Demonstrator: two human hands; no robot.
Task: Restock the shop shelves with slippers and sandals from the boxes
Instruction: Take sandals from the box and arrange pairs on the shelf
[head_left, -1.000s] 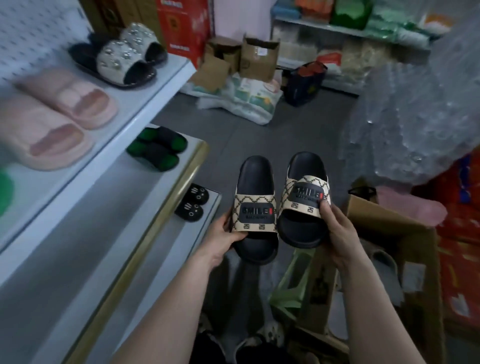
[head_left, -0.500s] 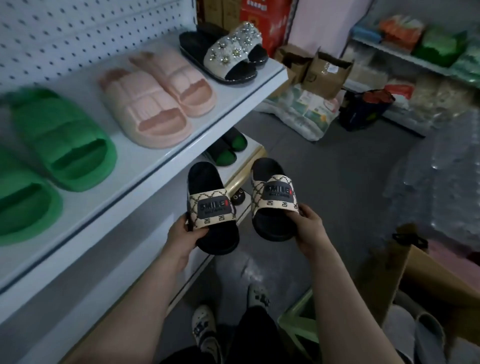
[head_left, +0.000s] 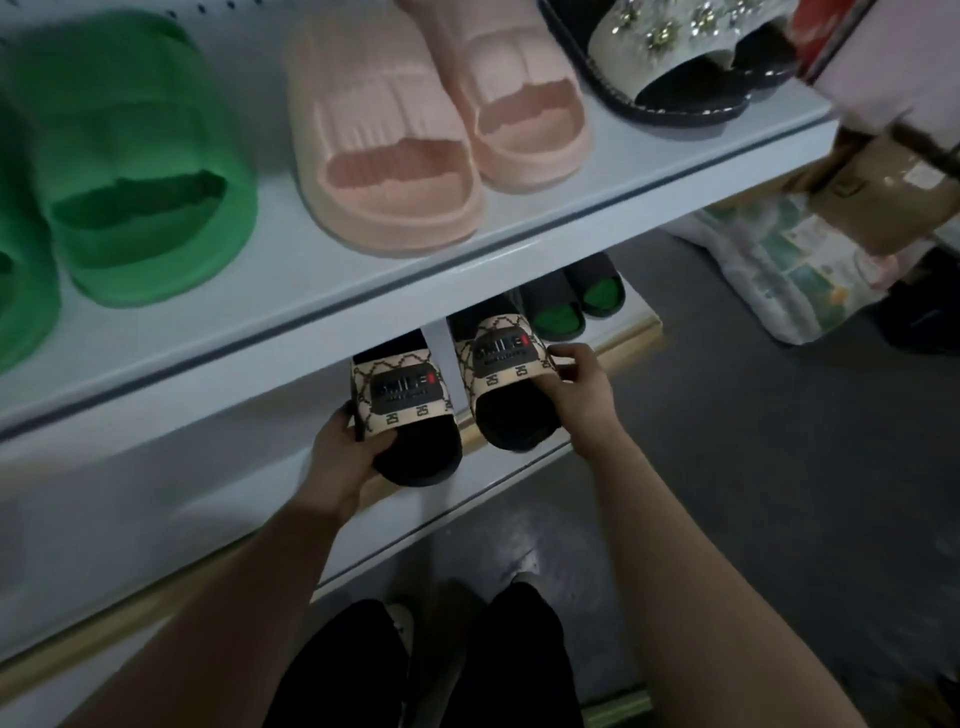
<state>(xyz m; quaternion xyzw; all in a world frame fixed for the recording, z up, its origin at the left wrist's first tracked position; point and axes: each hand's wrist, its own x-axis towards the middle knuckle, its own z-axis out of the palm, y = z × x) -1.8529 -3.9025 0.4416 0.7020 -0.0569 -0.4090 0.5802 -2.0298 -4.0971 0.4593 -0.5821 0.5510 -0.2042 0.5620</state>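
Observation:
I hold a pair of black slides with beige patterned straps, one in each hand. My left hand grips the left slide at its near side edge. My right hand pinches the strap and side of the right slide. Both slides are at the front of the second shelf, their toes hidden under the upper shelf. Whether their soles touch the shelf I cannot tell.
The upper shelf carries green slides, pink slides and black sandals with jewelled white straps. Black slides with green insoles stand to the right on the second shelf. Cardboard boxes and a plastic package lie on the floor at right.
Both hands have carried the slides forward and left, from mid-air over the floor to the second shelf. My view has swung down and in toward the shelving.

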